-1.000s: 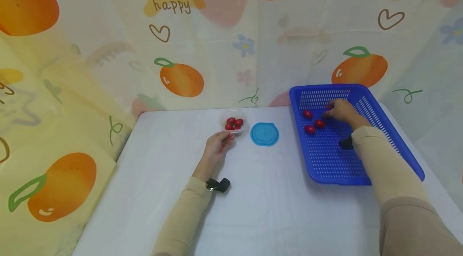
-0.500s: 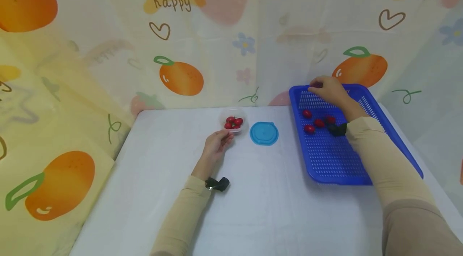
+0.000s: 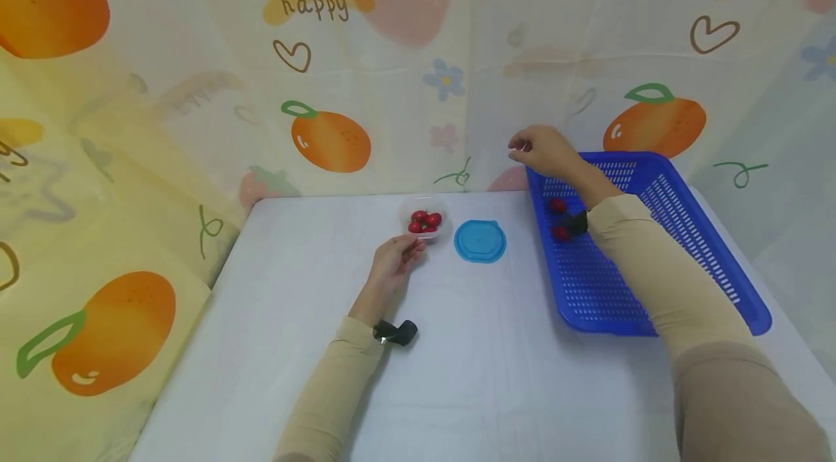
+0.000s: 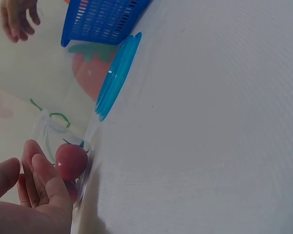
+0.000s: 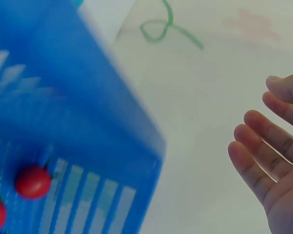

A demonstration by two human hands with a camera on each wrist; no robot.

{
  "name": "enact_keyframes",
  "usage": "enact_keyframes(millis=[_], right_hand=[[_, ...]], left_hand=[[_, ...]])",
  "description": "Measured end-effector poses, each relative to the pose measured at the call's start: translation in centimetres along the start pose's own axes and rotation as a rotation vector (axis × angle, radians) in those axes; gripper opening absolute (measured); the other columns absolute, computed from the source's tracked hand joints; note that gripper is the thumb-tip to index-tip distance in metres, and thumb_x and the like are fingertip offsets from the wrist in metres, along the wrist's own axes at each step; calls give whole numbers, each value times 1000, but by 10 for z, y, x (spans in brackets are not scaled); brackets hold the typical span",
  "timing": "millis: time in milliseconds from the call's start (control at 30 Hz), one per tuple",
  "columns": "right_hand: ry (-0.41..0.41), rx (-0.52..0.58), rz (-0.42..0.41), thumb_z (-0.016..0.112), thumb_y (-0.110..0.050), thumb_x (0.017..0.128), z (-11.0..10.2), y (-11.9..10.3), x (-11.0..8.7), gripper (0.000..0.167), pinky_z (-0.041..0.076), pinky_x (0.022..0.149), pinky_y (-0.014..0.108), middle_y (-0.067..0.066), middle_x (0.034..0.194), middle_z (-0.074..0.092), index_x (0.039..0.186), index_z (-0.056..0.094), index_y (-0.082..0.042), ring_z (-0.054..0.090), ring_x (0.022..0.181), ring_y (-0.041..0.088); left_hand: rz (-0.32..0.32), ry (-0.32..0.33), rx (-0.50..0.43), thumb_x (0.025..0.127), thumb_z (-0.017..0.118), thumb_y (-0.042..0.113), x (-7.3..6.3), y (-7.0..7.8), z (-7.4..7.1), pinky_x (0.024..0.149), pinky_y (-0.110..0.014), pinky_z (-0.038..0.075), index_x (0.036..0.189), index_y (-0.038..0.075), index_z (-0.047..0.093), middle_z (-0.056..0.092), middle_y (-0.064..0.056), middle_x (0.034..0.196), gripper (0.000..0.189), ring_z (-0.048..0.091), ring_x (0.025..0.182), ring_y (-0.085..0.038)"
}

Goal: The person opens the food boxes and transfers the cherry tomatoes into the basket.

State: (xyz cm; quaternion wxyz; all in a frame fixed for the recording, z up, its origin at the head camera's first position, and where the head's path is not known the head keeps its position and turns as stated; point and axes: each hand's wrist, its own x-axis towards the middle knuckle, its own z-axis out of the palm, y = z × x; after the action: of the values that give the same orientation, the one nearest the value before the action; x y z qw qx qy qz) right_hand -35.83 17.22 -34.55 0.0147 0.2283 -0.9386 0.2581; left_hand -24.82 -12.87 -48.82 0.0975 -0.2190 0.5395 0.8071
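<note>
My left hand [image 3: 392,262] rests at the near edge of a small clear plastic container [image 3: 428,236] holding several cherry tomatoes [image 3: 434,220]. In the left wrist view, its fingers [image 4: 51,178] lie against the container's side, while the thumb stands apart from them. My right hand [image 3: 545,150] is raised over the back left corner of a blue plastic basket [image 3: 568,302]. Its fingers [image 5: 256,168] are loosely bent, with thumb and index tips close together and nothing visible between them. Two tomatoes [image 3: 559,233] show in the basket; the right arm hides part of its inside.
A round blue lid [image 3: 480,241] lies on the white-covered table [image 3: 457,375] between container and basket. A cloth backdrop [image 3: 392,121] with printed fruit rises directly behind the table, and another stretch [image 3: 163,230] borders its left side.
My right hand has lifted out of the basket and moved up and left past its back left corner. The left hand has stayed by the container.
</note>
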Motion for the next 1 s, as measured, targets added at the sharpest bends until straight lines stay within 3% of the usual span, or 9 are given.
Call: enact_keyframes(millis=[300, 733, 900, 1000], right_hand=[[-141, -11, -43, 59, -15, 95, 34, -45, 20, 32, 50, 96, 47, 22, 113, 65, 120, 63, 3, 59, 106, 35], [-328, -53, -97, 60, -16, 96, 99, -83, 30, 29, 50, 103, 42, 17, 123, 62, 122, 63, -3, 58, 117, 31], [-364, -149, -110, 59, -18, 96, 122, -95, 33, 30, 49, 103, 38, 14, 122, 62, 122, 64, -4, 58, 115, 27], [-374, -235, -127, 58, -18, 95, 134, -102, 34, 27, 51, 96, 35, 14, 114, 64, 117, 65, -2, 59, 104, 26]], left_hand=[[6, -1, -2, 95, 62, 17, 1, 0, 1, 83, -19, 57, 116, 4, 59, 69, -5, 97, 25, 68, 89, -12], [-19, 13, -37, 95, 63, 17, 1, -2, 2, 81, -18, 57, 112, 6, 59, 69, -5, 99, 21, 69, 89, -12], [-5, 6, -46, 95, 62, 15, 1, -1, 2, 80, -18, 57, 111, 5, 58, 69, -5, 98, 18, 69, 86, -11], [-2, 4, -56, 95, 62, 13, 2, -2, 2, 79, -19, 58, 108, 5, 58, 69, -5, 96, 16, 69, 85, -11]])
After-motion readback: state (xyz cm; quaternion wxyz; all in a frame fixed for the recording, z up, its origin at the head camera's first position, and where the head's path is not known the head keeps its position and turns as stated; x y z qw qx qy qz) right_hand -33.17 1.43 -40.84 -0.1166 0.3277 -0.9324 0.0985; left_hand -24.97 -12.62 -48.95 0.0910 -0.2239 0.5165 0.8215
